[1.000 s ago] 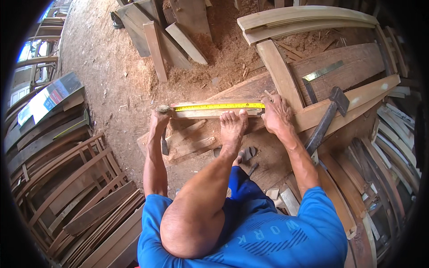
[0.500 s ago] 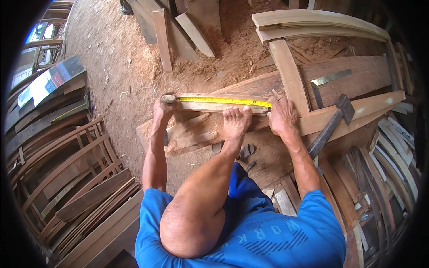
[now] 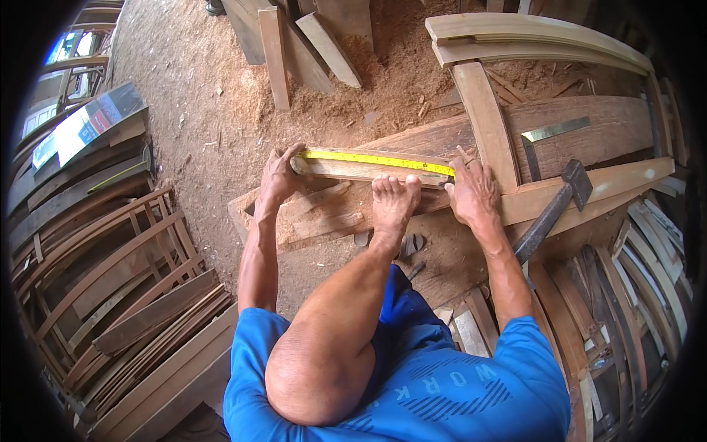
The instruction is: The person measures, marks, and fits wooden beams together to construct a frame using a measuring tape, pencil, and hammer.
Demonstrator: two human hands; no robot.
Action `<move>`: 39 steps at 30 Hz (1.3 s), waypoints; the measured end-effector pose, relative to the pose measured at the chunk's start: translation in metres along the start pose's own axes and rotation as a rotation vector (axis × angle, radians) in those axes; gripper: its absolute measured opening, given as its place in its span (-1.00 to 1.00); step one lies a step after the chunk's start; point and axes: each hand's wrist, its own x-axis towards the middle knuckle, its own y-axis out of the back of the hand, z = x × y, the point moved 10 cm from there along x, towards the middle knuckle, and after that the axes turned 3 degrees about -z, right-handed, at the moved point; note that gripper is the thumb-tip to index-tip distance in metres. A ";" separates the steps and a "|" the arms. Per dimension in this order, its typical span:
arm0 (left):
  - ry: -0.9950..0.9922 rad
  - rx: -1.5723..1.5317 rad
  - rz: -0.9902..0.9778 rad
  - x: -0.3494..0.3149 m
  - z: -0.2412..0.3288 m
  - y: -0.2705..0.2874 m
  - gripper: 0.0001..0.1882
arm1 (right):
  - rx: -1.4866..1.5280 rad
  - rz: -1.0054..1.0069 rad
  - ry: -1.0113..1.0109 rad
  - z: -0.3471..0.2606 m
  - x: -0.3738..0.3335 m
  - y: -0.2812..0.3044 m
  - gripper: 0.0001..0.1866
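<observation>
Crosswise, yellow tape [image 3: 375, 158] between left hand [image 3: 280, 175], gripping batten [image 3: 342, 170], and right hand [image 3: 475, 190], holding tape.

Surrounding stock and loose tools, as seen on my remote feed.
I list: one pale wooden frame [image 3: 486, 118] with curved upper rails; one hammer [image 3: 543, 223], dark-headed, laid over the near rail; one metal square [image 3: 557, 130] over a brown board [image 3: 615, 118]; one reddish offcut [image 3: 275, 62] beside a paler offcut [image 3: 329, 51], lower ends in sawdust [image 3: 398, 48]; at left, one blue-and-white sheet [image 3: 92, 121] atop stacked planks [image 3: 74, 196].
</observation>
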 end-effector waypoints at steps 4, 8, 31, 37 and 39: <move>-0.010 0.015 0.025 0.007 -0.006 0.011 -0.12 | 0.052 -0.013 0.019 0.003 0.003 -0.004 -0.62; -0.032 0.075 0.011 0.013 -0.011 0.014 -0.19 | 0.016 0.092 0.078 -0.003 0.002 -0.001 -0.66; -0.108 -0.016 0.050 0.017 -0.023 0.016 -0.19 | -0.066 0.184 -0.036 -0.010 0.006 0.002 -0.61; -0.080 -0.013 0.039 0.015 -0.016 0.018 -0.21 | -0.068 0.172 -0.026 -0.007 0.005 0.000 -0.59; -0.069 -0.011 0.030 0.015 -0.015 0.017 -0.21 | -0.048 0.155 -0.031 -0.005 0.006 -0.003 -0.58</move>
